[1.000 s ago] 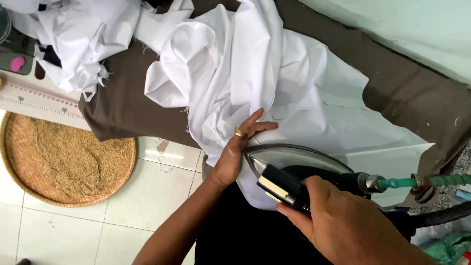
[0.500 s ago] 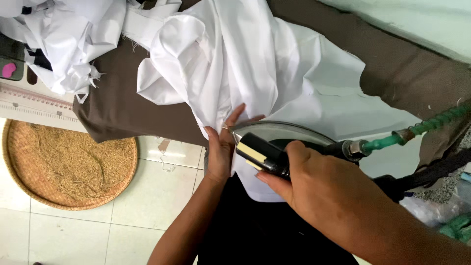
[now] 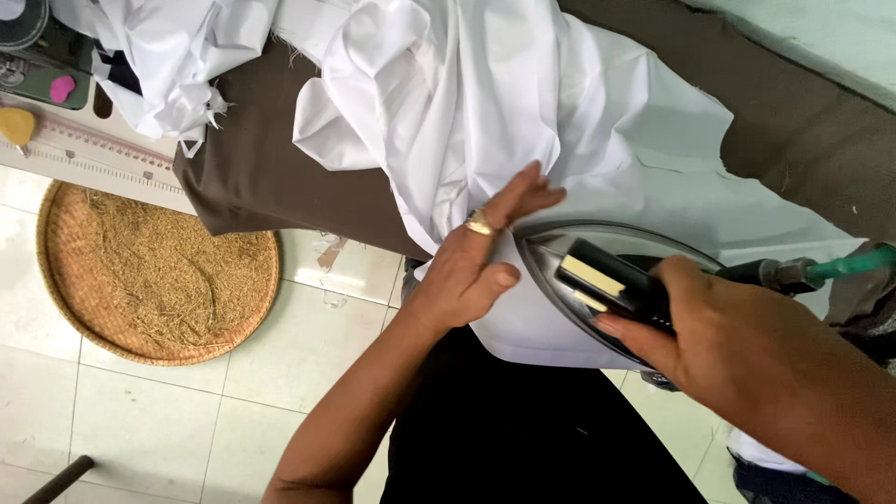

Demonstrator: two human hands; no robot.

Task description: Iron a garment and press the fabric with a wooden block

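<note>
A large crumpled white cloth (image 3: 485,103) lies over a brown-covered ironing surface (image 3: 271,177). My left hand (image 3: 476,257), with a ring on one finger, lies flat with fingers apart on the cloth's near edge, right beside the iron's tip. My right hand (image 3: 737,345) grips the black handle of a steel iron (image 3: 597,280) that rests on the white cloth near the table's front edge. A green hose with a metal fitting (image 3: 821,271) runs off from the iron's rear to the right.
A round woven tray of straw-coloured husks (image 3: 159,280) sits on the tiled floor at left. A second heap of white cloth (image 3: 159,56) lies at the upper left, next to a long ruler (image 3: 103,149) and small sewing items. A dark stick (image 3: 56,478) shows at bottom left.
The iron has slid left along the cloth's edge under my right hand. My left hand has stayed just ahead of the iron's tip, fingers stretching flatter on the cloth.
</note>
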